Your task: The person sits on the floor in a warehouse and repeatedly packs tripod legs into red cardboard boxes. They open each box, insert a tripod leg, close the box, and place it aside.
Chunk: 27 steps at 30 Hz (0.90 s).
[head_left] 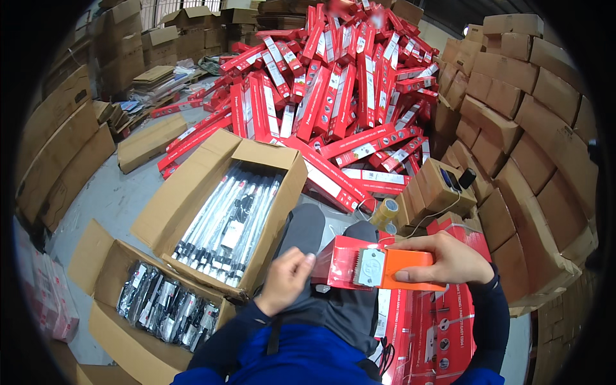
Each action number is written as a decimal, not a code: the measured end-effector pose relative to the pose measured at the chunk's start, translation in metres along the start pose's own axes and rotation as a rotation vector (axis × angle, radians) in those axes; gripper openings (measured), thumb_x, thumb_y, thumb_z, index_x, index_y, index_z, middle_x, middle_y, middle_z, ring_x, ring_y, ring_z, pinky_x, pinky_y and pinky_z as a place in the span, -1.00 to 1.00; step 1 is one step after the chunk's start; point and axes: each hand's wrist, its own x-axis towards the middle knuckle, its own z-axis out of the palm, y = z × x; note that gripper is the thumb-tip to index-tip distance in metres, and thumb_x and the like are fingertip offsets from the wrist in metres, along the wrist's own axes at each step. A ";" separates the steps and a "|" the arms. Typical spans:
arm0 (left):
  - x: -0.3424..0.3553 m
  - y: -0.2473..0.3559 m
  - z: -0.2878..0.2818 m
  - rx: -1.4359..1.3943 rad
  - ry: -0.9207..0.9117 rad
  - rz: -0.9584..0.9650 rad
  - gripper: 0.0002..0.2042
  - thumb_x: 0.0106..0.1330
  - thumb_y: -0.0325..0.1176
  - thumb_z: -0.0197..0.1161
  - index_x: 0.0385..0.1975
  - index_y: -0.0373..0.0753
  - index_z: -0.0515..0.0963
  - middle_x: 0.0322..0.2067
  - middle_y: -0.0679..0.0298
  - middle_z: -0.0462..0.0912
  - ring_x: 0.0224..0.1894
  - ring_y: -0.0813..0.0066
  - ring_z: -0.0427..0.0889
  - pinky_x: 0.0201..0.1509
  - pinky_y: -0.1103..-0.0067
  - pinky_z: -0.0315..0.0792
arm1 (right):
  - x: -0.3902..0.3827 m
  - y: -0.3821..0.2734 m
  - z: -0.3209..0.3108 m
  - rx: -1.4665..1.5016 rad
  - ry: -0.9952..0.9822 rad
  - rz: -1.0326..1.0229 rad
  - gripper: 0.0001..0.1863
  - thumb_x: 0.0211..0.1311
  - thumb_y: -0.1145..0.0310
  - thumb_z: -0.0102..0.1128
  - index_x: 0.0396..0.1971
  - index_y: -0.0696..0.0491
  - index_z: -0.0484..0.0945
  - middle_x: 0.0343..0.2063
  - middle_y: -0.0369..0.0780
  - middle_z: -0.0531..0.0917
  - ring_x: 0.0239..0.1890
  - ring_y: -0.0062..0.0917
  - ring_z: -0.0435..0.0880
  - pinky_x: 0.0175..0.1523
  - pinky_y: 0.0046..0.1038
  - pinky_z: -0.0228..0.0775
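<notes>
My right hand grips an orange tape dispenser with a toothed metal plate at its front. The plate lies over one end of a red carton across my lap. Just left of that carton, my left hand is closed with its fingers curled, thumb toward the carton's edge. Anything inside those fingers is hidden.
An open cardboard box of plastic-wrapped rods stands front left, beside another of black wrapped parts. Ahead rises a heap of red cartons. Brown boxes are stacked right. Tape rolls stand beyond my knees.
</notes>
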 end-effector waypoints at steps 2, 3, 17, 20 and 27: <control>-0.012 -0.020 0.024 0.045 -0.097 -0.027 -0.72 0.52 -0.24 0.17 -0.40 -0.31 0.48 -0.50 0.13 0.44 -0.50 0.16 0.46 -0.40 0.38 0.33 | 0.000 0.013 0.005 0.042 0.025 -0.022 -0.39 0.25 -0.01 0.43 0.18 0.07 0.62 -0.28 -0.08 0.79 -0.26 -0.37 0.80 -0.03 -0.42 0.58; -0.015 -0.029 0.032 0.093 -0.039 -0.071 -0.72 0.52 -0.20 0.18 -0.35 -0.29 0.49 -0.46 0.13 0.47 -0.47 0.15 0.49 -0.36 0.38 0.37 | -0.001 0.017 0.006 0.057 0.033 -0.001 -0.40 0.25 0.00 0.43 0.17 0.07 0.63 -0.26 -0.08 0.79 -0.24 -0.39 0.80 -0.01 -0.42 0.58; 0.055 -0.007 0.053 -0.746 -0.313 0.005 -0.80 0.34 -0.36 0.06 -0.20 -0.38 0.46 -0.21 0.06 0.56 -0.11 0.35 0.58 0.13 0.45 0.44 | 0.006 0.102 -0.006 -0.041 -0.101 0.178 -0.43 0.23 0.07 0.46 0.18 0.04 0.64 -0.22 -0.11 0.79 -0.26 -0.49 0.79 -0.07 -0.44 0.60; 0.045 -0.027 0.062 -0.765 -0.280 0.074 -0.76 0.43 -0.30 0.04 -0.17 -0.38 0.47 -0.17 0.07 0.57 -0.07 0.37 0.58 0.14 0.45 0.44 | 0.025 0.134 0.034 -0.004 -0.042 0.050 -0.45 0.27 0.01 0.42 0.10 0.09 0.69 -0.24 -0.09 0.79 -0.22 -0.48 0.78 -0.01 -0.42 0.58; -0.001 -0.059 0.051 -0.615 -0.210 -0.201 -0.46 0.56 -0.03 -0.01 0.28 -0.38 0.25 0.26 0.03 0.41 0.31 0.26 0.44 0.41 0.34 0.30 | 0.046 0.186 0.097 0.533 0.134 0.207 -0.49 0.25 -0.01 0.45 -0.01 0.12 0.75 -0.25 -0.17 0.80 -0.18 -0.61 0.72 0.00 -0.50 0.53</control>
